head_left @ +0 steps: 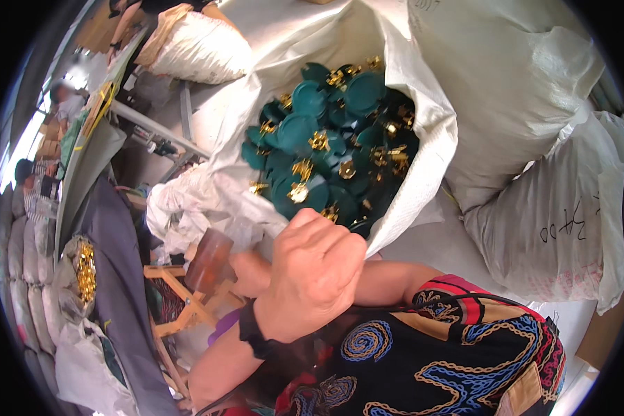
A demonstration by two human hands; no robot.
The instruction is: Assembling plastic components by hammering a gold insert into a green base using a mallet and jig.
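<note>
My left hand [315, 274], with a black band at its wrist, is closed in a fist at the near rim of a white woven sack [423, 149]. Whatever its fingers hold is hidden. Inside the sack lies a heap of dark green discs [308, 99] with small shiny gold clips [319, 141] among them. Behind the left wrist, my right arm crosses to the left, and its hand [249, 274] is partly covered. A blurred brownish cylinder [209, 260] is beside that hand; whether the fingers grip it is unclear.
Full white sacks [541, 229] stand on the right, and another sack [197, 45] is at the far left. A small wooden stool [180, 308] is left of my hands. Gold pieces [86, 270] fill a bag at the left. Other people [66, 104] are farther off.
</note>
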